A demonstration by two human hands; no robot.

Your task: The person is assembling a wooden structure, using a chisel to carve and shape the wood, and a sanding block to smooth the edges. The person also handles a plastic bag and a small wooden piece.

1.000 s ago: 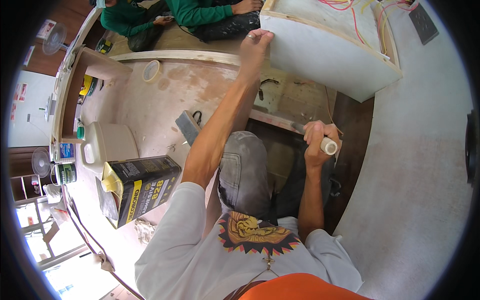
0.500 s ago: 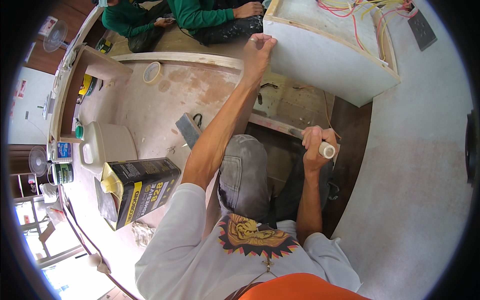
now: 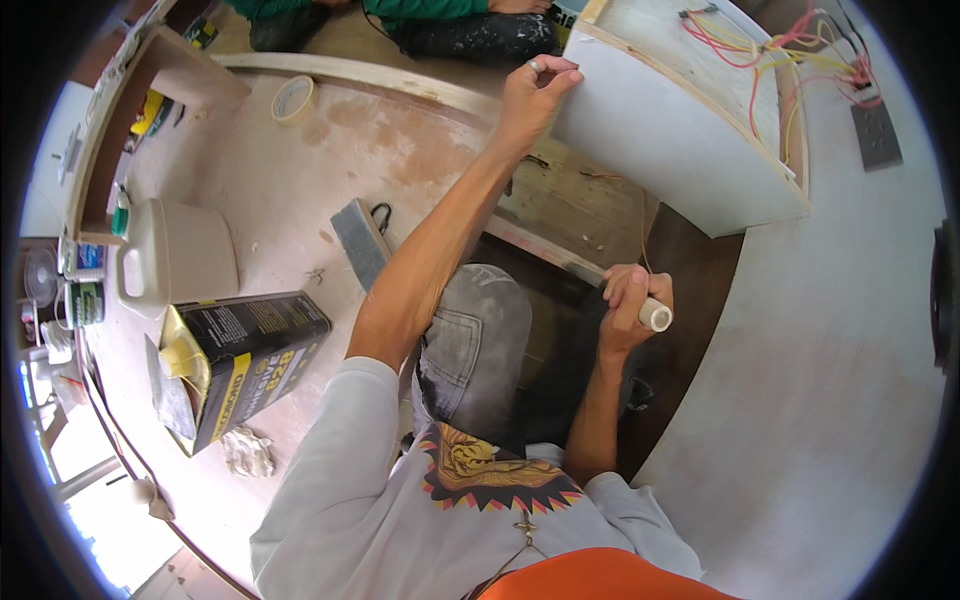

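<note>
My left hand [image 3: 540, 97] reaches up to the near left corner of a pale box-shaped cabinet piece [image 3: 670, 130]. Its thumb and fingertips are pinched together at that edge; anything between them is too small to make out. Lower down on the right, my right hand [image 3: 632, 308] is closed round a tool with a pale, round handle [image 3: 656, 316]. The handle's blunt end faces me, and the tool's far end is hidden behind my fingers. Under my left forearm lies a grey rectangular block [image 3: 360, 243].
On the pinkish panel [image 3: 290, 190] at left stand a black-and-yellow metal can [image 3: 265, 350], a beige jug [image 3: 185, 255] and a tape roll [image 3: 294, 100]. Coloured wires [image 3: 760, 60] hang in the box top. A co-worker in green [image 3: 430, 12] sits beyond. A pale wall [image 3: 800, 400] stands right.
The whole view has shifted, moving the can and jug left in the picture. My left hand stays pinched at the box corner. My right hand has turned slightly, hiding the tool's grey far end.
</note>
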